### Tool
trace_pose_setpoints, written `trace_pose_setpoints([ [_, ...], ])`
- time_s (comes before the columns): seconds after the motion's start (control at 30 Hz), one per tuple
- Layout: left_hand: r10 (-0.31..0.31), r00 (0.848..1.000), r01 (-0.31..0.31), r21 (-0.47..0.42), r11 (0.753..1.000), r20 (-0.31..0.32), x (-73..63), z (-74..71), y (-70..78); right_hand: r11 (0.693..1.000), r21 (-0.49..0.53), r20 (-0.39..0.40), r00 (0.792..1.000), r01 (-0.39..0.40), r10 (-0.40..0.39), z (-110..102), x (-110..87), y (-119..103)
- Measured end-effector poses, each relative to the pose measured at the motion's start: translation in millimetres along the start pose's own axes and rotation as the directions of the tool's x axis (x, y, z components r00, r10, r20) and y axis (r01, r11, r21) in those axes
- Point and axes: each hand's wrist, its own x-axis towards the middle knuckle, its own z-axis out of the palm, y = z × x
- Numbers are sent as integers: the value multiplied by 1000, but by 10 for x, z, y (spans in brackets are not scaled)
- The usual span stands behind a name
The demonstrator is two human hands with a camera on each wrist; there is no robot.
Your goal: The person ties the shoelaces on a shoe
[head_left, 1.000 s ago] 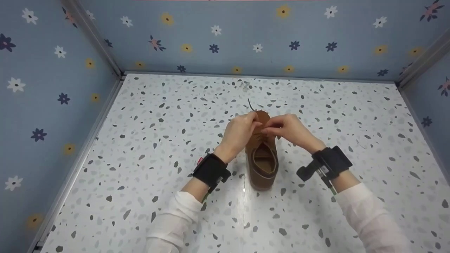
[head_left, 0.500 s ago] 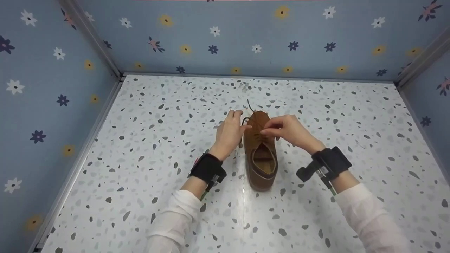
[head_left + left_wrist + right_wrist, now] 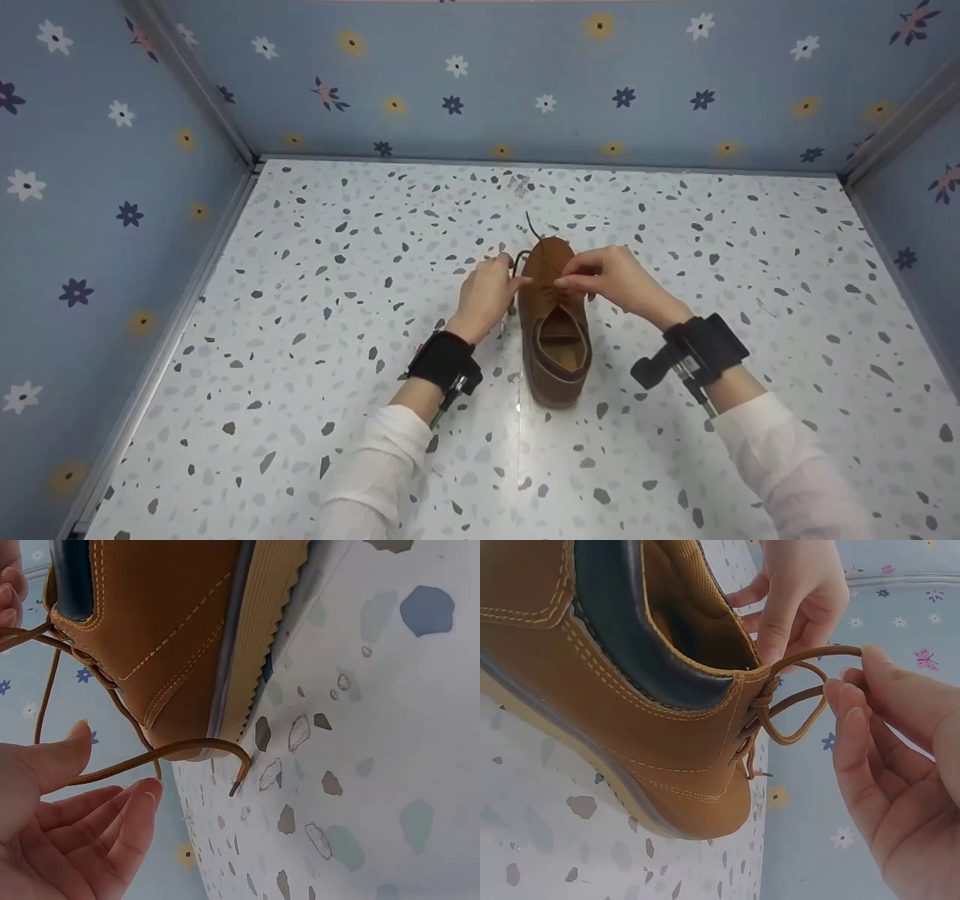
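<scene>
A brown leather lace-up shoe (image 3: 556,395) with a dark padded collar stands on the speckled surface, its toe pointing away from me. My right hand (image 3: 619,281) is over the laces from the right; in the right wrist view its thumb and fingertips pinch a loop of brown shoelace (image 3: 817,652). Left of the shoe, my left hand (image 3: 484,296) has its thumb and fingers apart. A free lace end (image 3: 180,751) passes through that gap and curves down beside the toe in the left wrist view. Another lace end (image 3: 532,225) sticks out past the toe.
The white speckled tabletop (image 3: 360,247) extends around the shoe. Blue flowered panels (image 3: 510,82) enclose it at the back and both sides, with metal edging (image 3: 202,82) at the left corner. Black camera straps (image 3: 446,358) circle both wrists.
My left hand has moved left off the toe, away from the right fingers, and its fingers first spread, then bent down a little. The right hand stays in place on the lace.
</scene>
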Motion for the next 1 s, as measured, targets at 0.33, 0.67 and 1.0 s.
trace_pose_setpoints([
  [0.33, 16, 1000, -16, 27, 999, 15, -26, 61, -35, 1000, -10, 0, 1000, 5, -5, 13, 7, 4],
  [0.67, 37, 999, -37, -16, 999, -1, -54, 9, -36, 1000, -1, -2, 1000, 7, -7, 2, 8, 8],
  [1.0, 31, 999, -31, -13, 999, -42, -144, -160, -41, 1000, 23, 7, 1000, -1, 1, 10, 19, 3],
])
